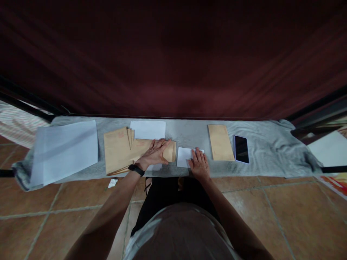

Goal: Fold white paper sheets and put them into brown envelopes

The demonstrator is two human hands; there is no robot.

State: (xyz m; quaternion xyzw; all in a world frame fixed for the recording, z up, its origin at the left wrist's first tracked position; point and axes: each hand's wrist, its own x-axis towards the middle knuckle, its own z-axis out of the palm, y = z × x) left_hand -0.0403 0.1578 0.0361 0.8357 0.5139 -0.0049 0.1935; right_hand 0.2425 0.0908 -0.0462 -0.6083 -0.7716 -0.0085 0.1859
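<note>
My left hand (154,153) lies with spread fingers on a brown paper envelope (170,151), whose right end looks curled or folded over. Under my right hand (200,164), flat with its fingers extended, is a small white sheet of paper (183,157), perhaps folded. More brown envelopes (116,148) fan out in a stack left of my left hand. Just beyond that hand rests a white paper (148,129), and a bit of white paper (155,167) shows beneath its wrist. A single brown envelope (221,142) lies to the right of my right hand.
Large white sheets (67,151) lie at the left end of the narrow grey cloth-covered surface (189,130). A phone (241,149) is right of the lone envelope. A dark red fabric panel (173,72) rises behind. A white scrap (112,182) is on the tiled floor.
</note>
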